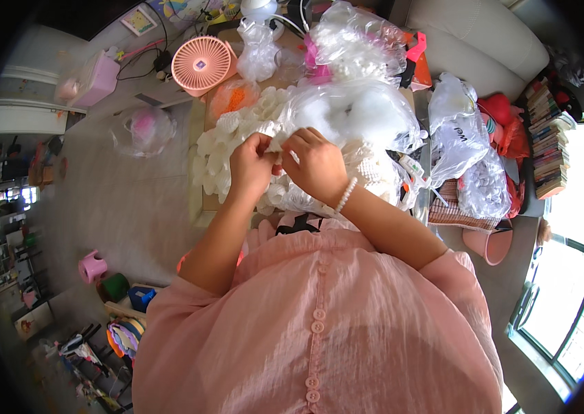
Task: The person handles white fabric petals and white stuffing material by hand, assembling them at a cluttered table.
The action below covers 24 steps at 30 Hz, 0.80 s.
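Note:
My left hand [253,168] and my right hand [318,163] meet over a heap of white crocheted pieces [214,155] on the table. Between their fingertips both pinch a small white crocheted piece [275,144]; its full shape is hidden by the fingers. A bracelet of white beads [346,195] circles my right wrist. Just beyond my right hand, a clear plastic bag of white stuffing [364,114] lies on the heap. To the right of the heap rests a white glue gun [412,173], partly covered by plastic.
A pink fan [203,63] stands at the table's back left, beside a bag with orange yarn [237,99]. Farther back is a bag of white pieces [359,41]. Plastic bags [457,134] crowd the right side, near a pink bin [491,246]. A grey sofa [478,41] is behind.

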Tool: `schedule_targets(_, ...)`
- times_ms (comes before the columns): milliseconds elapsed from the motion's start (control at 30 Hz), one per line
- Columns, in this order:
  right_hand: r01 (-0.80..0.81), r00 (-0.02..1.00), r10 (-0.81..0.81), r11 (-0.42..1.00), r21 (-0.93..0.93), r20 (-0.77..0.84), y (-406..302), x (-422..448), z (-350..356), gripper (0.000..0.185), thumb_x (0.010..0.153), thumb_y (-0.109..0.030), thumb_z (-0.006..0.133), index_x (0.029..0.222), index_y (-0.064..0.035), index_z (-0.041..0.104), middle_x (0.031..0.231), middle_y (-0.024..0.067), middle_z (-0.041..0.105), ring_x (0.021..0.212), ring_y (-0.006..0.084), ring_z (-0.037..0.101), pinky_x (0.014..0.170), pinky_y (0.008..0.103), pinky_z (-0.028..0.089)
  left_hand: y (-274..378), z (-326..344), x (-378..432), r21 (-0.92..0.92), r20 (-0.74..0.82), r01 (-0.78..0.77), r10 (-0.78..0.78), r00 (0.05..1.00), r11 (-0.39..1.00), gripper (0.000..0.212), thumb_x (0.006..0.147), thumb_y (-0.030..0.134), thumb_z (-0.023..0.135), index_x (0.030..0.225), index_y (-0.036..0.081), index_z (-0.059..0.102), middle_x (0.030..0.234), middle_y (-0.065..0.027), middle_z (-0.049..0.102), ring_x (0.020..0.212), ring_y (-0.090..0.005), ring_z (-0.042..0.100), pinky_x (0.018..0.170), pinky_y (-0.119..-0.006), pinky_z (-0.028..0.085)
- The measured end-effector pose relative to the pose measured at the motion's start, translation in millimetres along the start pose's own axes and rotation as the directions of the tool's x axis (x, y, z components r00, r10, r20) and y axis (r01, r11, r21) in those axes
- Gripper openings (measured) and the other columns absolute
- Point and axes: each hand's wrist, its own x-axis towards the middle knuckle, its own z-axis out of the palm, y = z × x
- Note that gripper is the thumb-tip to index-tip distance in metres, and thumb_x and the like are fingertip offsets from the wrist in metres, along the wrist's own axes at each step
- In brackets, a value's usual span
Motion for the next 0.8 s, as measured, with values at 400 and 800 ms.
schedule_targets(400, 0.296, 0.921, -0.121, 0.834, -0.466, 0.37, 1.7, 32.3, 37.3, 0.01, 0.072, -0.012, 0.057, 0.077, -0.0049, 0.062, 0.09, 0.0075, 0.058, 0.095, 0.0212, 0.055, 0.067, 0.0311, 0.05, -45.9, -32.2, -41.9, 0.267, 0.172, -0.114, 0.069, 0.983, 0.957, 0.018, 0.089, 0.019, 0.05, 0.092, 0.003, 0.059, 0.077, -0.0084, 0.062, 0.059, -0.0149, 0.061, 0.056, -0.03, 0.046)
schedule_targets(800, 0.197, 0.963, -0.174, 0.976, -0.096, 0.206, 7.6, 7.8, 32.1, 0.011, 0.075, -0.011, 0.062, 0.086, -0.0083, 0.063, 0.087, 0.0033, 0.063, 0.086, 0.0206, 0.059, 0.069, 0.0321, 0.052, -152.1, -46.1, -93.0, -0.045, 0.591, 0.403, -0.3, 0.748, 0.914, 0.027, 0.072, 0.014, 0.066, 0.095, 0.002, 0.063, 0.079, -0.0027, 0.062, 0.076, -0.0108, 0.055, 0.07, -0.028, 0.045)
